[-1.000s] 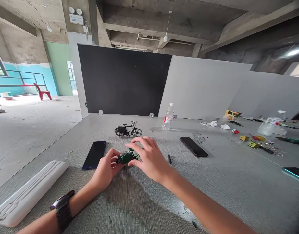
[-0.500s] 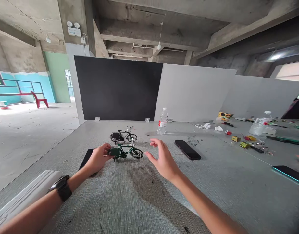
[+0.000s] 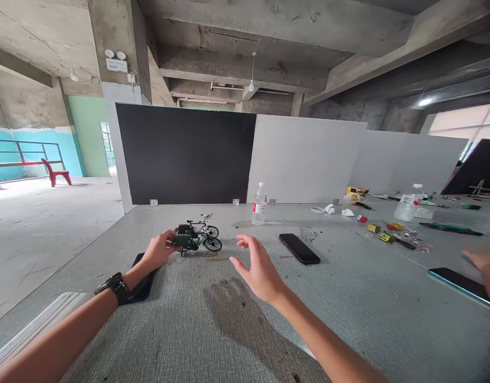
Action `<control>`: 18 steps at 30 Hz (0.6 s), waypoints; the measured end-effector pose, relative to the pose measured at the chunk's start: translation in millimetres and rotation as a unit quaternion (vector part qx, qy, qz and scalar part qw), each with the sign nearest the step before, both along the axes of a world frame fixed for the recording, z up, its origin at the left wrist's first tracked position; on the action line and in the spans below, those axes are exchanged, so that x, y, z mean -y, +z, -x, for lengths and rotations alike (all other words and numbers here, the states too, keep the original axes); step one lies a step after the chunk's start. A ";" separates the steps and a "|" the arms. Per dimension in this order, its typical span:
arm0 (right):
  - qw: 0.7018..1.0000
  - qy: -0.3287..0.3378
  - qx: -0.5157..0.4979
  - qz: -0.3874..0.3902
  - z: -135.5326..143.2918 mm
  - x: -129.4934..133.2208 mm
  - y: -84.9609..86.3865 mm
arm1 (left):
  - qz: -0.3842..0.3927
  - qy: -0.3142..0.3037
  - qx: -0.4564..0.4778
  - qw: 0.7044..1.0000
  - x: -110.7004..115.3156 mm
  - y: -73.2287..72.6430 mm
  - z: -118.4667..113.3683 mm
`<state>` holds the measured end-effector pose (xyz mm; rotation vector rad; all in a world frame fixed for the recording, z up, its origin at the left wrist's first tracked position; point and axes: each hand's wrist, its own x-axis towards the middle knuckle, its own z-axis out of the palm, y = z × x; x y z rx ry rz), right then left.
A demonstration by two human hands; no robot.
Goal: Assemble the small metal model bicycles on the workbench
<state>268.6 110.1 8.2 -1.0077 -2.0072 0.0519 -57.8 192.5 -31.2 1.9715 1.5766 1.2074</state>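
Two small model bicycles stand side by side on the table, left of centre. The nearer, green model bicycle (image 3: 193, 243) is gripped at its rear, over the green pannier, by my left hand (image 3: 162, 250). Just behind it, partly covered by it, is the black model bicycle (image 3: 210, 231). My right hand (image 3: 257, 270) hovers to the right of the bicycles, fingers apart, with nothing in it. Beneath my left wrist, which wears a black watch, lies a dark phone (image 3: 144, 284), partly hidden.
A black phone (image 3: 299, 248) lies right of my right hand, and a water bottle (image 3: 259, 205) stands behind. Farther right are a larger bottle (image 3: 405, 206), yellow parts (image 3: 386, 237), and a co-worker's hand (image 3: 482, 263) by a glowing-edged phone (image 3: 460, 284). A white case (image 3: 41, 324) sits front left.
My left hand has moved the green bicycle back, close against the black one, so they now overlap more. My right hand stays open. The co-worker's hand reaches farther into view.
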 end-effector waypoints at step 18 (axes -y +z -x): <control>0.978 0.038 0.168 0.118 25.8 -40.1 -31.0 | 0.010 0.106 -0.098 0.989 71.9 20.2 22.4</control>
